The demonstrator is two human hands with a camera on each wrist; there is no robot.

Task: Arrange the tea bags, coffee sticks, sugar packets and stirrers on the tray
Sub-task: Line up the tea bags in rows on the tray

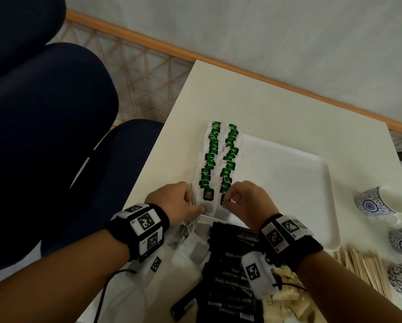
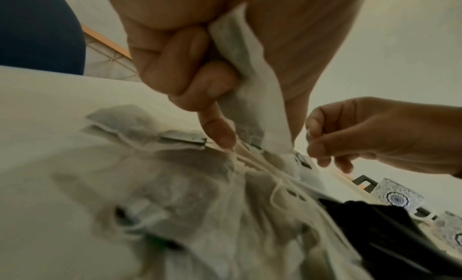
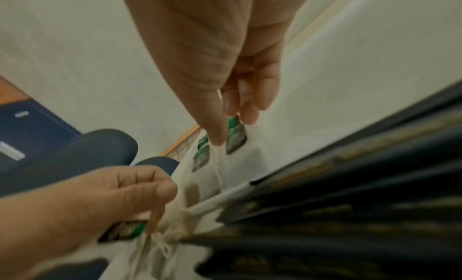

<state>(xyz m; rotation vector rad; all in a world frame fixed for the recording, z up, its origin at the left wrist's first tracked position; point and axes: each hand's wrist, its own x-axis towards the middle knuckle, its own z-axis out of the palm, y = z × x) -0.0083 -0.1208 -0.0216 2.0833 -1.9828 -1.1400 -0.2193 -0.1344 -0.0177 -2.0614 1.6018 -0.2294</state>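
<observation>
Two rows of tea bags point(image 1: 221, 159) with green tags run along the left edge of the white tray point(image 1: 288, 183). My left hand point(image 1: 195, 202) grips a white tea bag point(image 2: 257, 98) at the near end of the left row, fingers curled round it. At the near end of the right row, my right hand point(image 1: 229, 199) pinches a green tag point(image 3: 236, 138) with its string between thumb and fingers. Loose tea bags point(image 1: 190, 248) with tangled strings lie just below my left wrist. Black coffee sticks point(image 1: 230, 276) are piled under my right wrist.
Wooden stirrers point(image 1: 363, 266) lie at the tray's near right corner, with pale packets point(image 1: 288, 297) beside the coffee sticks. Blue-patterned cups point(image 1: 379, 203) stand at the right table edge. Dark blue chairs point(image 1: 55, 136) are on the left. Most of the tray surface is bare.
</observation>
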